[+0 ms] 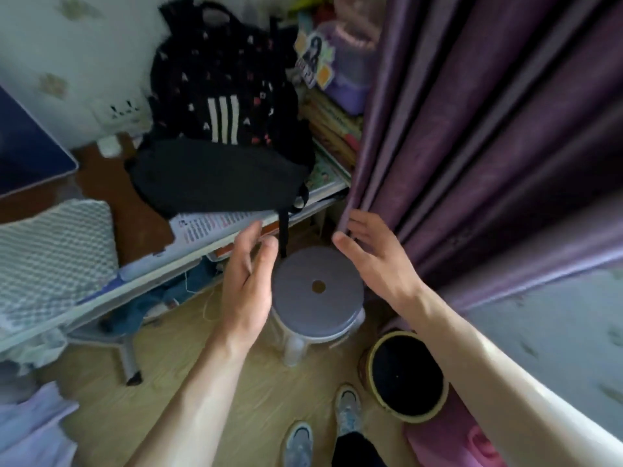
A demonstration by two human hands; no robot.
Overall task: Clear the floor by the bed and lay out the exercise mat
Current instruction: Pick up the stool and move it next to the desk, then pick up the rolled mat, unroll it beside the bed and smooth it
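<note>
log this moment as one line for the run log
phase: reaching for stool | left hand: open, beside stool seat | right hand: open, by purple curtain | stool: on floor, not gripped | mat: not identified

The wooden floor carries a round grey stool and a black bin just beside it — on the worktop sits a black backpack, atop printed papers.

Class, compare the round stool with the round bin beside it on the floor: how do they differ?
The stool has a flat grey-purple seat with a small centre hole; the bin is open-topped, dark inside, with a yellowish rim. The stool stands on pale legs; the bin sits low on the floor. The stool lies between both hands; the bin is beside the right forearm. Both are round.
</note>
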